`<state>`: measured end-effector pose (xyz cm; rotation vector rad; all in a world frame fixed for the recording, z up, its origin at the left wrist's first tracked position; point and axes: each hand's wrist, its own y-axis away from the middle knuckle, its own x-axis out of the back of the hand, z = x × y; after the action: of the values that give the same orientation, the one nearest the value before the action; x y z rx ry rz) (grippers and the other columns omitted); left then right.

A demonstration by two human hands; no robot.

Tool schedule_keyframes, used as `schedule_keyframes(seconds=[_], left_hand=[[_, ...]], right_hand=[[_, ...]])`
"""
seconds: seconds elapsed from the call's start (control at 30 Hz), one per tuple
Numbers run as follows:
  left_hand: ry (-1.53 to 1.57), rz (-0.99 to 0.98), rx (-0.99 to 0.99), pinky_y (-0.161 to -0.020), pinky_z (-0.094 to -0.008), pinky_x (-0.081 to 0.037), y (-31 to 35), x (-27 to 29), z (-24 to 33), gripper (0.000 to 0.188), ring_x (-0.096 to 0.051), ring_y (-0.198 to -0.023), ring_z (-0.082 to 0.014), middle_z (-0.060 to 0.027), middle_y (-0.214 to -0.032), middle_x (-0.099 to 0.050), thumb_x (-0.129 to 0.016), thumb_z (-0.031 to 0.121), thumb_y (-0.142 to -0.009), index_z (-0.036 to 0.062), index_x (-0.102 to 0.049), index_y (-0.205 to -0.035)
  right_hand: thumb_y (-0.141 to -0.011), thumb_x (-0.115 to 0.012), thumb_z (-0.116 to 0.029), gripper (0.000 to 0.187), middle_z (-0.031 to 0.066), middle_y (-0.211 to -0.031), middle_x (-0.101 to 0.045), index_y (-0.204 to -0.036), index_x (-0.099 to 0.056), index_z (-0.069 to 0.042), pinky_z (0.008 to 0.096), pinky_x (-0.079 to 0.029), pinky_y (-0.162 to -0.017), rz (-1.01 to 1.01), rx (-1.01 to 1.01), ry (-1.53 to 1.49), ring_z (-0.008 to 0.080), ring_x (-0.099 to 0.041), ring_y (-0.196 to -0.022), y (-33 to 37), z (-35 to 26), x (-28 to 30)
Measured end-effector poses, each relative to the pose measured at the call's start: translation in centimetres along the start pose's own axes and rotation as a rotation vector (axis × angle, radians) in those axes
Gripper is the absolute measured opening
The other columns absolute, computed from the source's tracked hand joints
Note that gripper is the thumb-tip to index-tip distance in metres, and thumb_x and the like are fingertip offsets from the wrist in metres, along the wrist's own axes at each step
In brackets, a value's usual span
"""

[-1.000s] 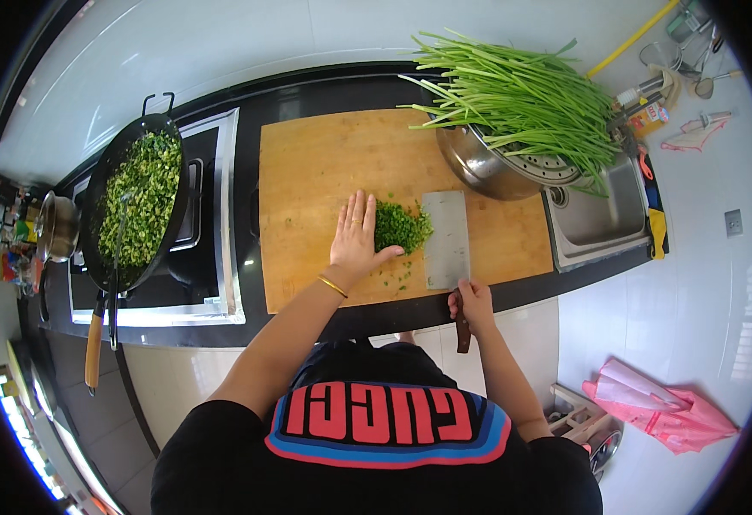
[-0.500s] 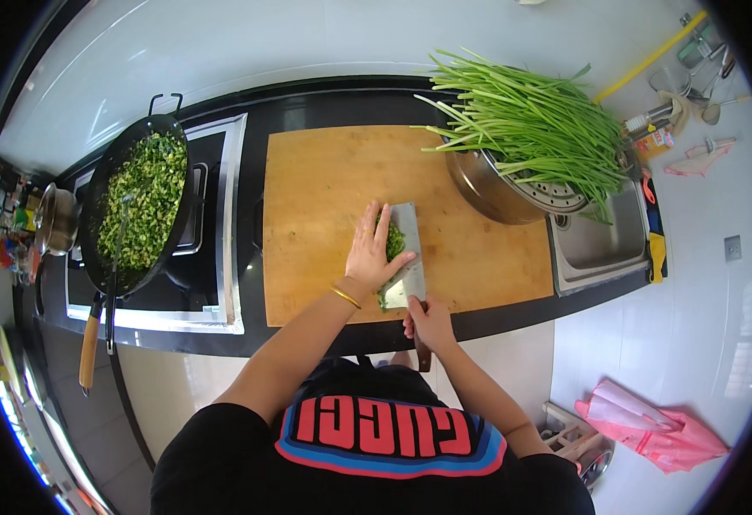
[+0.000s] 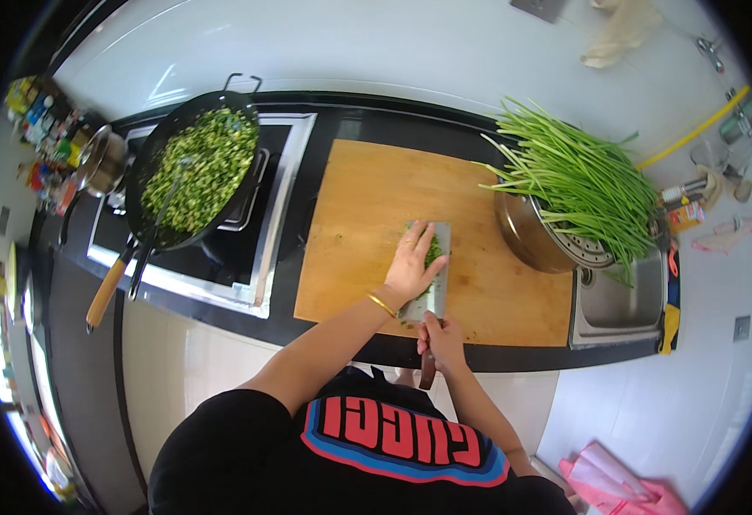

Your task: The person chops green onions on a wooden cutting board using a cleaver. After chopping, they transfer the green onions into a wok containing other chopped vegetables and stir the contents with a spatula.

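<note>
My right hand [image 3: 444, 342] is wrapped round the brown handle [image 3: 427, 371] of a cleaver, at the front edge of a wooden cutting board [image 3: 376, 189]. The cleaver's broad blade [image 3: 439, 296] lies flat, low over the board. Chopped green leaves [image 3: 433, 251] rest on the blade, partly hidden by my left hand. My left hand [image 3: 410, 264], with a gold bangle at its wrist, lies over the greens with fingers stretched out and thumb across the blade. A few green bits show by the blade's near end.
Left on the stove stands a wok [image 3: 157, 146] full of chopped greens [image 3: 209, 167], a utensil in it. A lidded pot [image 3: 101, 163] is beyond it. Long green stalks [image 3: 591, 180] heap over a steel steamer pot [image 3: 526, 236] at the board's right, beside a sink [image 3: 621, 300].
The view has turned, so the counter and its things sit lower and farther right and look tilted. Both hands keep their places on the cleaver and greens, with little visible motion.
</note>
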<state>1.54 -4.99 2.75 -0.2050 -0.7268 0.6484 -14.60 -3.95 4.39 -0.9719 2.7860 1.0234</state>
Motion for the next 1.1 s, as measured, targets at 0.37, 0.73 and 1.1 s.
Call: schedule_keyframes(seconds=[0.37, 0.73, 1.1], left_hand=[[-0.142, 0.183, -0.056, -0.101, -0.0430, -0.030, -5.3, 4.1, 4.2, 0.052, -0.039, -0.117, -0.0385, -0.0233, -0.124, -0.043, -0.060, 0.024, -0.081, -0.0073, -0.045, -0.119], [-0.283, 0.332, -0.016, -0.099, -0.0413, -0.032, -9.6, 11.1, 3.7, 0.054, -0.041, -0.116, -0.0374, -0.0246, -0.122, -0.046, -0.059, 0.029, -0.080, -0.0076, -0.046, -0.118], [-0.242, 0.555, -0.028, -0.095, -0.0381, -0.039, -13.4, 34.9, -4.4, 0.050, -0.048, -0.110, -0.0370, -0.0257, -0.116, -0.051, -0.062, 0.030, -0.075, -0.0069, -0.055, -0.108]], right_hand=[[-0.089, -0.052, -0.019, 0.019, 0.0037, -0.056, -0.047, -0.079, -0.047, -0.005, 0.0270, -0.039, -0.037, -0.154, 0.032, 0.055, 0.0131, -0.045, -0.039, 0.8, -8.1, -1.0], [-0.088, -0.053, -0.021, 0.020, 0.0035, -0.056, -0.047, -0.077, -0.044, -0.007, 0.0292, -0.039, -0.036, -0.352, 0.030, 0.137, 0.0136, -0.045, -0.039, -0.5, -14.6, -6.4], [-0.087, -0.052, -0.015, 0.016, 0.0043, -0.057, -0.048, -0.076, -0.046, -0.004, 0.0297, -0.040, -0.037, -0.461, 0.232, 0.288, 0.0144, -0.046, -0.042, -1.1, -19.1, -31.2]])
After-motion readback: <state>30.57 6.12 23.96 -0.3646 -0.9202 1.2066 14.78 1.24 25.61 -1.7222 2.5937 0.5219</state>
